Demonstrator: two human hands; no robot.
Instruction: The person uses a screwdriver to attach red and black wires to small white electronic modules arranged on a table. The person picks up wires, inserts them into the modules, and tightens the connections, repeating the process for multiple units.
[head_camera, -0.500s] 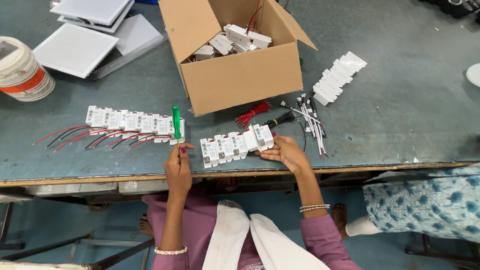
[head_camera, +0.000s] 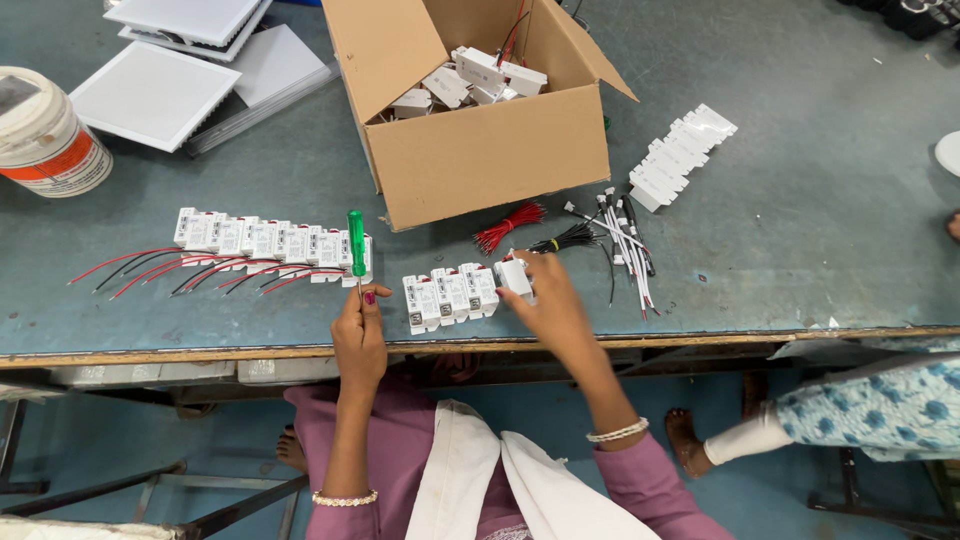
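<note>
Left hand (head_camera: 360, 335) grips a green-handled screwdriver (head_camera: 356, 243) upright; right hand (head_camera: 553, 300) pinches a light, rigid-looking small white plastic driver box (head_camera: 514, 275) by its sides.

Purple sleeves, white scarf, pearl bracelets both wrists, red nail polish

Table (head_camera: 800, 250): worn blue-grey top, wooden front edge.
Floor (head_camera: 100, 440): blue-grey, seen under the table.
Frame (head_camera: 150, 490): dark metal bars, lower left.
Light: even, soft, no hard shadows.
</note>
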